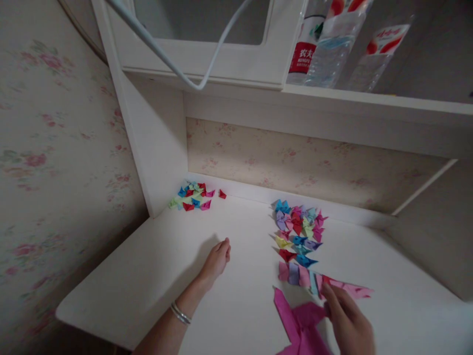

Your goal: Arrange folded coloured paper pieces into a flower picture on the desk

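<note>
The row of folded papers (304, 276) runs left to right at the bent fingertips of the nearer right hand (351, 320), any grip unclear, while the left hand (216, 261), farther left, is curled closed.

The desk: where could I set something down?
Bare desk lies left of the left hand, between that hand and the larger paper cluster, and right of the cluster up to the side panel. It is crowded from the cluster down to the big pink paper and right hand.
</note>
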Action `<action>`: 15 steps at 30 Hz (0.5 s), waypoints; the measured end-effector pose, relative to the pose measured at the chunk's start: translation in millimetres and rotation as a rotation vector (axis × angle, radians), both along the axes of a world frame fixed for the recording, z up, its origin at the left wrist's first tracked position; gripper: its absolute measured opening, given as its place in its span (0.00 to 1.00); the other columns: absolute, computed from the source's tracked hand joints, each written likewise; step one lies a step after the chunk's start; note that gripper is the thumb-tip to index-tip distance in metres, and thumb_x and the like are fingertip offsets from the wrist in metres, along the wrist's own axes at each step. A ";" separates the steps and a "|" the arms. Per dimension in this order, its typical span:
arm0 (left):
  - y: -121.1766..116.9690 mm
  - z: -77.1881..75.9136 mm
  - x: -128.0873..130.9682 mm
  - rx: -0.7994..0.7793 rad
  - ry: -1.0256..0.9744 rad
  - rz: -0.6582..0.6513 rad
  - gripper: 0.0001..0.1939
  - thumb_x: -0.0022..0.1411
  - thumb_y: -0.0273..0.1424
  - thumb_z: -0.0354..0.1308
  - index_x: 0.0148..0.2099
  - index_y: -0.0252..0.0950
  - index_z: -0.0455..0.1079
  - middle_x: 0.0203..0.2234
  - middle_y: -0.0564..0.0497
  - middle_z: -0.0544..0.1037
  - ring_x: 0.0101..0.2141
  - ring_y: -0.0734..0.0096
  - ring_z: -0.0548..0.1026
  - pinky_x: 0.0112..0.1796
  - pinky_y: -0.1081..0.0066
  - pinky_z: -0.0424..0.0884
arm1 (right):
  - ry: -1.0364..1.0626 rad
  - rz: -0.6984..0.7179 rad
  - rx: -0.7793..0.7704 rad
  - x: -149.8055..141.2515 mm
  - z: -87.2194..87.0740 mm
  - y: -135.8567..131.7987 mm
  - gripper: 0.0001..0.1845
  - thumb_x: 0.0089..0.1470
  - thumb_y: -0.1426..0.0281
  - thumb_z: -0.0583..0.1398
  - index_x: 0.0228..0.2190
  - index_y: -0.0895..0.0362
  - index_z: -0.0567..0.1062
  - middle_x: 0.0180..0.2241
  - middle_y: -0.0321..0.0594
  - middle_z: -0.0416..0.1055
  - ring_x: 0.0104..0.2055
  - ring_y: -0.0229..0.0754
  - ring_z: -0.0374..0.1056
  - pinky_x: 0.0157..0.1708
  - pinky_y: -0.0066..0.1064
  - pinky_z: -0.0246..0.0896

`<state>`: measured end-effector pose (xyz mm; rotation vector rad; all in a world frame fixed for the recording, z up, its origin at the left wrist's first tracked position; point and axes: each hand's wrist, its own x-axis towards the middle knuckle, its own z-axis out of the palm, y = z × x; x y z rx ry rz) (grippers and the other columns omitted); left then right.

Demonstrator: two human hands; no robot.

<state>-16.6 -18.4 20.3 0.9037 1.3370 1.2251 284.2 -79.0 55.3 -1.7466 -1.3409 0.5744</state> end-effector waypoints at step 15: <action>14.0 -19.9 1.0 0.036 -0.015 0.009 0.16 0.58 0.44 0.49 0.25 0.38 0.57 0.16 0.61 0.57 0.17 0.79 0.52 0.21 0.74 0.48 | 0.022 0.740 -0.043 -211.2 15.8 127.6 0.17 0.55 0.65 0.54 0.47 0.53 0.66 0.33 0.35 0.72 0.21 0.33 0.67 0.23 0.25 0.62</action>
